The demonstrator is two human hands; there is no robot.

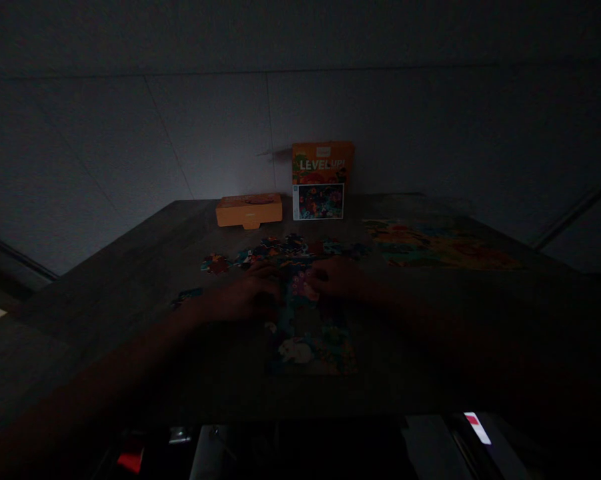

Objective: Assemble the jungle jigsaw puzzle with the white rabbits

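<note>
The picture is very dark. A partly joined jigsaw puzzle (296, 350) lies flat on the table in front of me, with a white animal printed near its lower edge. At its upper end is a purple-pink puzzle piece (304, 285); the fingertips of my right hand (333, 279) are closed on its right side. Whether that piece is joined to the others I cannot tell. My left hand (253, 292) rests at the puzzle's left edge, fingers loosely stretched and apart, with nothing visible in them. Loose puzzle pieces (280, 247) are spread just beyond both hands.
An orange box (249, 212) lies at the table's back, beside an upright "LEVEL UP!" box (323, 162) with a picture card (320, 202) leaning against it. A colourful sheet (440, 245) lies at right. A few dark pieces (188, 295) sit left of my left hand.
</note>
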